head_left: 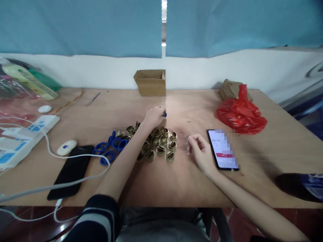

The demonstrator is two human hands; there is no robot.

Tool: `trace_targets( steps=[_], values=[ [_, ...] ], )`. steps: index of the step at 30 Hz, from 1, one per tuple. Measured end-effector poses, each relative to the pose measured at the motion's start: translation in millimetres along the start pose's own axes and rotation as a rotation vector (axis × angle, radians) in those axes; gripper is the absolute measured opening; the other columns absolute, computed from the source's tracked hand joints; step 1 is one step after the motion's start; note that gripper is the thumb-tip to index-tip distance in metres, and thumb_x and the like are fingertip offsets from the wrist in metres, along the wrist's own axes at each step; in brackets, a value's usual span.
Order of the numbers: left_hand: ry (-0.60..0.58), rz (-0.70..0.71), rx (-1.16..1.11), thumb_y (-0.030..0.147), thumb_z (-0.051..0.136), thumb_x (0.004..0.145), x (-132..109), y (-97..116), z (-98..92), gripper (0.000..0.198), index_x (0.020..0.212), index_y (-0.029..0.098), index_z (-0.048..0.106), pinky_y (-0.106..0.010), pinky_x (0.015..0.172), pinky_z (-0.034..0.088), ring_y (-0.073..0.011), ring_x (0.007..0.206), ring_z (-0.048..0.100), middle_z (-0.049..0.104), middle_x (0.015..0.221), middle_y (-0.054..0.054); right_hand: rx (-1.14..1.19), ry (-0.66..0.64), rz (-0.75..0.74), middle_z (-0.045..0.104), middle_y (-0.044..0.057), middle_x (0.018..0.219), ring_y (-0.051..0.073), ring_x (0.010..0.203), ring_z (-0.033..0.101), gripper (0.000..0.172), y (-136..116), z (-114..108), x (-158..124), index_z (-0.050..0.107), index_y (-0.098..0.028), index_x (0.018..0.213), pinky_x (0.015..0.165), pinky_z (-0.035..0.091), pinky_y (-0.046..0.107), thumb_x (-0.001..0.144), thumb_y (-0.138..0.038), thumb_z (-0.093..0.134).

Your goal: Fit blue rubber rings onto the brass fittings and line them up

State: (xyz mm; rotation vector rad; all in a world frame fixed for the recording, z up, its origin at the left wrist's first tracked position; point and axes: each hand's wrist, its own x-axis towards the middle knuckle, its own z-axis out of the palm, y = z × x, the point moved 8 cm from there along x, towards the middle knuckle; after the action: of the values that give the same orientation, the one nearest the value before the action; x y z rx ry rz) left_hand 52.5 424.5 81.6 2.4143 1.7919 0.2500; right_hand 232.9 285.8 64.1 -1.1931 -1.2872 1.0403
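Note:
My left hand reaches past the group of round brass-coloured fittings, its fingers closed on a small part with a blue edge. Most of that part is hidden by the fingers. To the right of the fittings, my right hand pinches at some thin wire pieces, its thumb and forefinger close together. Several loose blue rings lie to the left, partly behind my left forearm. Each fitting has a rim and a dark hollow with a bar across it.
A small cardboard box stands by the wall. On the right are a lit phone, a red plastic bag and a dark bottle. A black phone, white cables and a power strip occupy the left.

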Motion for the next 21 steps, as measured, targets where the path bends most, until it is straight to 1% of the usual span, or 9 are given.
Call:
trace_targets(
  steps=[2,5,8,10,12,14,17,21],
  values=[
    [-0.04,-0.018,0.014,0.019,0.062,0.087,8,-4,9.6,0.027,0.114,0.019,0.067,-0.04,0.085,0.051,-0.0307,0.104,0.063,0.068,0.113,-0.014,0.021,-0.002,0.007,0.049,-0.005,0.061,0.011,0.053,0.047,0.029,0,0,0,0.051,-0.022,0.075,0.053,0.041,0.025,0.093,-0.045,0.058],
    [-0.065,-0.023,0.023,0.02,0.06,0.088,6,-4,12.5,0.03,0.117,0.017,0.067,-0.041,0.086,0.051,-0.0317,0.105,0.063,0.068,0.116,-0.016,0.043,-0.009,0.017,0.05,-0.005,0.061,0.011,0.053,0.048,0.029,0,1,0,0.052,-0.022,0.076,0.052,0.041,0.024,0.093,-0.045,0.059],
    [-0.06,0.029,0.019,0.028,0.059,0.091,-10,4,5.9,0.037,0.126,0.015,0.062,-0.041,0.089,0.05,-0.031,0.108,0.063,0.062,0.126,-0.018,0.054,-0.018,0.019,0.05,-0.005,0.062,0.01,0.053,0.048,0.031,0,2,0,0.051,-0.022,0.075,0.052,0.041,0.024,0.093,-0.046,0.059],
    [-0.028,0.129,0.012,0.031,0.057,0.094,-26,16,-1.5,0.039,0.128,0.012,0.059,-0.04,0.092,0.049,-0.0295,0.107,0.063,0.061,0.127,-0.019,0.059,-0.021,0.024,0.051,-0.005,0.062,0.01,0.053,0.048,0.031,0,2,-1,0.051,-0.022,0.075,0.053,0.041,0.024,0.093,-0.046,0.059],
    [-0.008,0.226,0.035,0.034,0.054,0.096,-43,29,-6.6,0.036,0.122,0.011,0.061,-0.04,0.094,0.048,-0.0284,0.106,0.063,0.061,0.125,-0.019,0.062,-0.022,0.035,0.05,-0.005,0.062,0.01,0.053,0.048,0.032,1,2,-1,0.051,-0.021,0.075,0.053,0.041,0.024,0.093,-0.046,0.059],
    [-0.056,0.289,0.086,0.035,0.054,0.096,-55,38,-4.0,0.03,0.11,0.01,0.066,-0.039,0.094,0.048,-0.029,0.107,0.062,0.064,0.116,-0.018,0.065,-0.023,0.048,0.05,-0.005,0.061,0.01,0.053,0.047,0.032,4,3,-1,0.052,-0.021,0.074,0.054,0.04,0.024,0.093,-0.046,0.06],
    [-0.153,0.265,0.158,0.034,0.056,0.094,-59,40,4.4,0.028,0.101,0.01,0.068,-0.04,0.087,0.049,-0.0304,0.1,0.065,0.068,0.105,-0.018,0.072,-0.033,0.061,0.05,-0.005,0.06,0.01,0.052,0.047,0.033,7,5,-1,0.051,-0.021,0.074,0.053,0.04,0.024,0.093,-0.046,0.06],
    [-0.236,0.19,0.186,0.037,0.061,0.09,-49,33,13.5,0.029,0.096,0.01,0.069,-0.038,0.077,0.05,-0.0314,0.092,0.068,0.071,0.098,-0.018,0.078,-0.046,0.063,0.05,-0.005,0.061,0.01,0.051,0.046,0.032,8,6,0,0.052,-0.021,0.074,0.052,0.038,0.024,0.092,-0.046,0.061]
  ],
)
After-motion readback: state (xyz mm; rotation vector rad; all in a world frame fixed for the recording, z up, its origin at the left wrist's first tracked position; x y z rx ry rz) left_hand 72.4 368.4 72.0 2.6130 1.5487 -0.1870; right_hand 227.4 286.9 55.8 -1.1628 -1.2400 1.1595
